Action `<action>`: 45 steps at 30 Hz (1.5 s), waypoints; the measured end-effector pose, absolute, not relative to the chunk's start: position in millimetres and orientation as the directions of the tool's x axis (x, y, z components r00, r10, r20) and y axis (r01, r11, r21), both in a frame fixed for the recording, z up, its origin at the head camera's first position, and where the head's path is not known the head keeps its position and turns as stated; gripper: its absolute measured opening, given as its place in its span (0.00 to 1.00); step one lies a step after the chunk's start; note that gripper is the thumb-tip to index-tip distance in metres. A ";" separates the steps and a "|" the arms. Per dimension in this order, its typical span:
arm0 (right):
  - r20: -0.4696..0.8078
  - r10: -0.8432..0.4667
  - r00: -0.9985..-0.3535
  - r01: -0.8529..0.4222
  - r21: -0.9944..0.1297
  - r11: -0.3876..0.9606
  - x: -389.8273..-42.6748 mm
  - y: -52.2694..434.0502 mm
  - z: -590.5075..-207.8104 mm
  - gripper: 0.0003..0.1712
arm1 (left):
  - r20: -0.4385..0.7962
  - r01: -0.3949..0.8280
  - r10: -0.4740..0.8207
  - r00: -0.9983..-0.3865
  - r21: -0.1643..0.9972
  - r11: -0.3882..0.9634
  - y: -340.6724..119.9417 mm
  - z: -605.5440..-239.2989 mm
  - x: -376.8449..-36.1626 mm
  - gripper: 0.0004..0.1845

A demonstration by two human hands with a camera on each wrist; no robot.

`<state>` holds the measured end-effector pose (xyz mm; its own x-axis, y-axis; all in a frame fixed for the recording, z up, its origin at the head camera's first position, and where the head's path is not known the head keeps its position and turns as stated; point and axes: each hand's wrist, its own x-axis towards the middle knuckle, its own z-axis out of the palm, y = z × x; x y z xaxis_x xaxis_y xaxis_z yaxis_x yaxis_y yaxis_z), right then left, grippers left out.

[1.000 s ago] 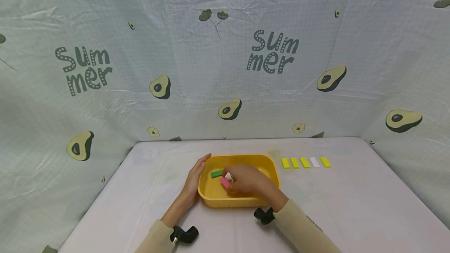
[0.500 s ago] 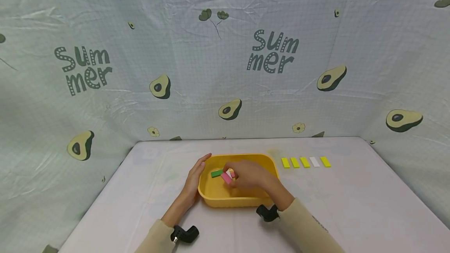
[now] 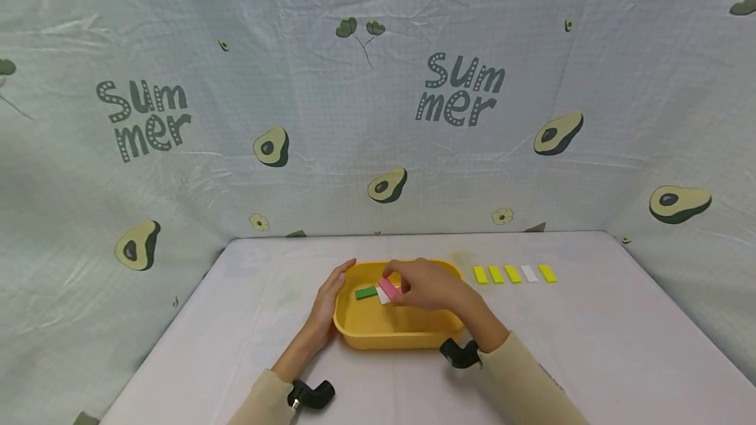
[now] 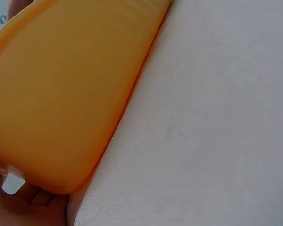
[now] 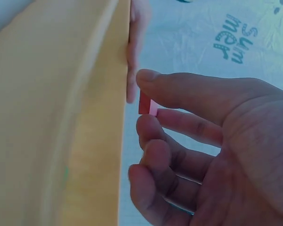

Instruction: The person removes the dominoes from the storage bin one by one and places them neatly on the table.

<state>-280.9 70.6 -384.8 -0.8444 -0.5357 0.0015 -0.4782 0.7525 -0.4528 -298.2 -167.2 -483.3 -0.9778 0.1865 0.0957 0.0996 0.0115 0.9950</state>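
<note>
My right hand (image 3: 434, 286) pinches a pink block (image 3: 387, 288) between thumb and fingers over the yellow plastic basin (image 3: 401, 341). In the right wrist view the block (image 5: 145, 103) shows as a small red-pink piece at the thumb tip. A green block (image 3: 365, 293) and a white block (image 3: 382, 296) are in the basin, the white one partly covered by the pink. Another bit of pink shows behind it, close to my fingers. My left hand (image 3: 325, 303) rests along the basin's left outer side, fingers fairly straight; in the left wrist view its fingers lie against the wall's lower corner.
On the white-covered table (image 3: 590, 346), right of the basin, several yellow blocks (image 3: 496, 274) and one white block (image 3: 529, 273) stand in a spaced row. A printed avocado sheet (image 3: 331, 84) hangs behind the table. Black cameras sit on both wrists.
My right hand has risen and shifted slightly right and back with the pink block, uncovering more of the white block. The left hand stays in place at the basin.
</note>
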 end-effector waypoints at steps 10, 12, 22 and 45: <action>0.091 -0.493 -0.866 -0.478 -0.443 0.759 -281.0 88.5 -376.8 0.22 | 0.097 0.102 0.183 -0.978 0.995 0.018 -165.9 -482.9 -296.8 0.28; 0.101 -0.481 -0.871 -0.473 -0.435 0.766 -281.4 93.5 -377.0 0.22 | 0.097 0.101 0.176 -0.980 0.995 0.017 -166.1 -482.6 -296.9 0.27; 0.132 -0.462 -0.877 -0.473 -0.406 0.782 -281.9 130.6 -372.3 0.23 | 0.114 0.118 0.190 -0.975 0.993 0.009 -165.5 -481.9 -298.5 0.27; 0.084 -0.387 -0.918 -0.383 -0.440 0.812 -278.5 228.2 -391.6 0.23 | 0.093 0.097 0.194 -0.977 0.995 0.014 -166.4 -482.6 -296.5 0.27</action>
